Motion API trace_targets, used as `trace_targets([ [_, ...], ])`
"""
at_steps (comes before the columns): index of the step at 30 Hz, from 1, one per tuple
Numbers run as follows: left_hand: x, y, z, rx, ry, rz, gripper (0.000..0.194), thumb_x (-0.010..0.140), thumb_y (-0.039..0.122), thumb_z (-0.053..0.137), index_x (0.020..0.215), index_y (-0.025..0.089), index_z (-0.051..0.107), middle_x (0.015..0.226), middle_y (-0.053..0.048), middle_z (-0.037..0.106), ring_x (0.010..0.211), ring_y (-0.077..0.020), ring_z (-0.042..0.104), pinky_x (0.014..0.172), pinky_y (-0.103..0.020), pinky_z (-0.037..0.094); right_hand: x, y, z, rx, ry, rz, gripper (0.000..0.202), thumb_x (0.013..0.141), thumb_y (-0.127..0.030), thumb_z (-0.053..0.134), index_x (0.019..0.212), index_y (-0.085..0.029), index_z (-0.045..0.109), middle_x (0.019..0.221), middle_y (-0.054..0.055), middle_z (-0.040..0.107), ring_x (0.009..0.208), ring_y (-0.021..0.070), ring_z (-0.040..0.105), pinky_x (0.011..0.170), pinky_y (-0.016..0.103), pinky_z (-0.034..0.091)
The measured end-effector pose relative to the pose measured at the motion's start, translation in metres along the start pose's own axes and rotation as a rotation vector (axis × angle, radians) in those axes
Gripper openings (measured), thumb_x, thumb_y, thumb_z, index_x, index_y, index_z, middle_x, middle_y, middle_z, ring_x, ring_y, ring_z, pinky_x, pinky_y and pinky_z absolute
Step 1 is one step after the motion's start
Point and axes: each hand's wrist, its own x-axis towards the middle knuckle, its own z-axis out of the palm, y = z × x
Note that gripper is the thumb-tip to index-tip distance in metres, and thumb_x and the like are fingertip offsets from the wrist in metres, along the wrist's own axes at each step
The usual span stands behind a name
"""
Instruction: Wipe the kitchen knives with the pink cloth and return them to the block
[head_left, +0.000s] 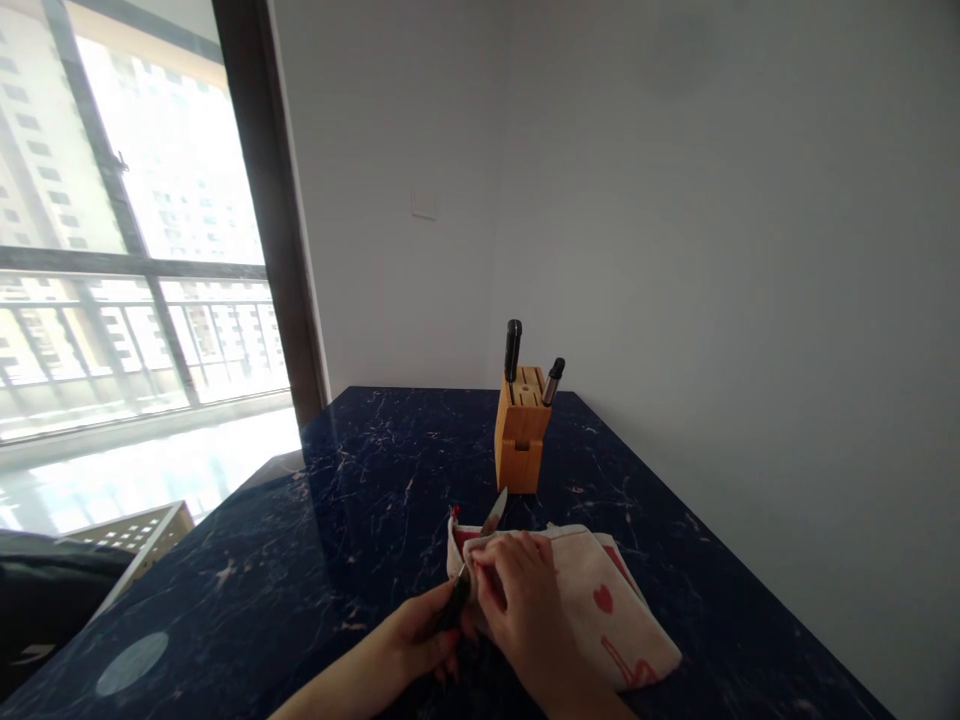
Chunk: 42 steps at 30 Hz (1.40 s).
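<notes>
My left hand (426, 632) is closed round the black handle of a knife (494, 512), whose blade points up and away from me. A white and red cloth (600, 600) with a heart print is folded over the middle of the blade. My right hand (519, 590) pinches the cloth's edge close to the knife, and the rest of the cloth spreads to the right on the table. The blade's tip sticks out beyond the cloth. Just behind it stands a wooden knife block (519, 455).
In the block's top are a black-handled knife (513, 350) and a tool with a black and silver handle (553, 382). The dark marbled table (375, 480) meets a pale wall (720, 250) at the right. A chair (150, 540) stands at the left, near a window (135, 200).
</notes>
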Motion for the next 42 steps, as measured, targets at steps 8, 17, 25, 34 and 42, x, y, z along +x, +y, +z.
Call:
trace_targets([
  [8,-0.002,0.003,0.003,0.036,0.009,0.005,0.027,0.077,0.034,0.06,0.101,0.02,0.061,0.083,0.001,0.058,0.064,-0.0102,0.054,0.059,-0.02,0.042,0.006,0.033,-0.004,0.019,0.137,0.313,0.006,0.081,-0.021,0.048,0.08,-0.021,0.054,0.076,0.001,0.059,0.073,0.0186,0.053,0.072,0.035,0.037],
  [17,0.005,-0.006,-0.01,-0.455,0.347,0.101,0.03,0.074,0.018,0.064,0.104,0.017,0.061,0.093,-0.006,0.067,0.083,-0.0161,0.062,0.078,-0.024,0.046,-0.002,0.016,0.004,0.095,0.0,0.199,0.019,0.077,-0.013,0.046,0.091,-0.023,0.055,0.089,0.003,0.06,0.085,0.0196,0.054,0.077,0.035,0.042],
  [25,0.001,0.007,-0.006,-0.574,0.327,0.182,0.039,0.08,0.029,0.057,0.118,0.02,0.051,0.118,-0.009,0.059,0.111,-0.0251,0.051,0.095,-0.038,0.037,-0.011,-0.018,0.003,0.202,-0.056,-0.064,0.07,0.076,-0.031,0.059,0.135,-0.023,0.022,0.116,0.009,0.054,0.095,0.0214,0.056,0.082,0.034,0.046],
  [34,0.002,-0.001,0.012,-0.472,0.221,0.185,0.045,0.075,0.039,0.063,0.116,0.029,0.049,0.125,-0.005,0.054,0.113,-0.0251,0.049,0.09,-0.036,0.038,-0.01,-0.043,0.006,0.341,0.031,0.081,0.077,0.068,-0.013,0.057,0.134,-0.033,0.024,0.11,0.005,0.057,0.089,0.0214,0.06,0.069,0.033,0.051],
  [42,0.009,-0.021,-0.007,-0.317,0.143,-0.011,0.048,0.077,0.05,0.054,0.116,0.022,0.052,0.108,-0.01,0.065,0.091,-0.0242,0.062,0.081,-0.036,0.039,0.057,-0.018,-0.09,0.346,0.064,0.168,0.038,0.083,-0.024,0.045,0.12,-0.02,0.037,0.088,0.005,0.063,0.075,0.0163,0.061,0.066,0.028,0.049],
])
